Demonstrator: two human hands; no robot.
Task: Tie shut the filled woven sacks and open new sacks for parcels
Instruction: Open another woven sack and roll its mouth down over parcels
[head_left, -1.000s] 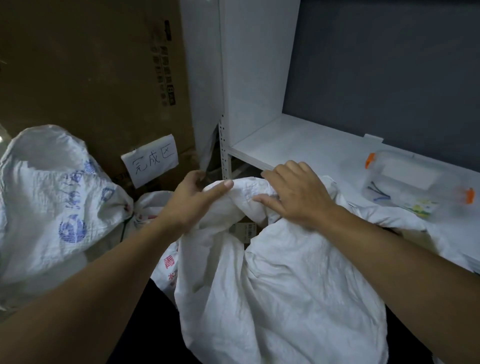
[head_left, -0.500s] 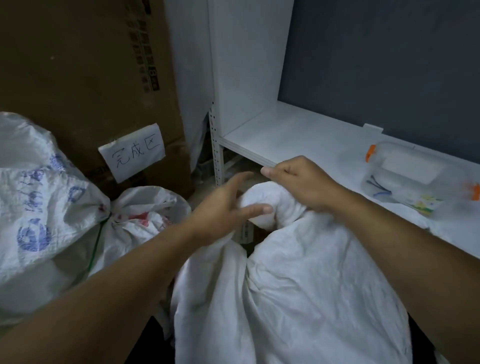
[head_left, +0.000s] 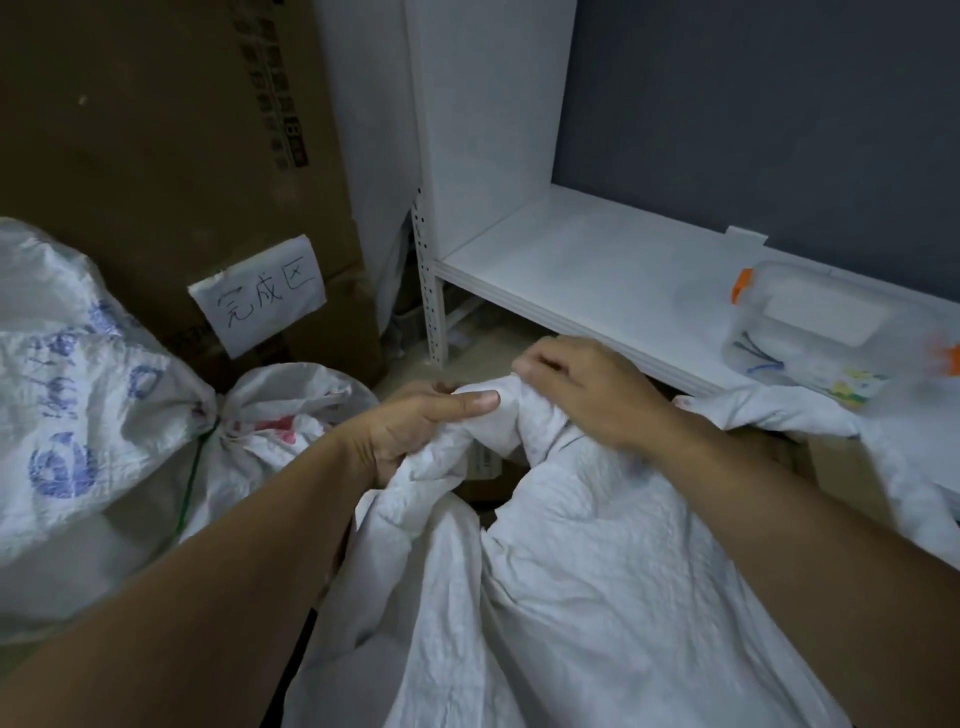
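Observation:
A plain white woven sack (head_left: 582, 587) stands filled in front of me, its top bunched into a neck. My left hand (head_left: 415, 426) grips the left side of the gathered cloth, thumb lying across the top. My right hand (head_left: 587, 395) grips the right side of the same bunch, fingers curled over it. A gap below the neck shows brown parcels inside. At the left lie two tied sacks: a large one with blue print (head_left: 78, 395), closed with a green tie (head_left: 192, 478), and a smaller one with red print (head_left: 291, 410).
A tall cardboard box (head_left: 156, 156) with a handwritten paper label (head_left: 260, 296) stands behind the tied sacks. A white shelf (head_left: 597, 275) runs along the grey wall at the right, carrying a clear plastic box with orange clips (head_left: 826, 338). More white sacking (head_left: 909, 467) drapes below it.
My left hand went from reaching with spread fingers to gripping the gathered sack top. My right hand stayed on the bunch and drew it tighter. The view shifted slightly.

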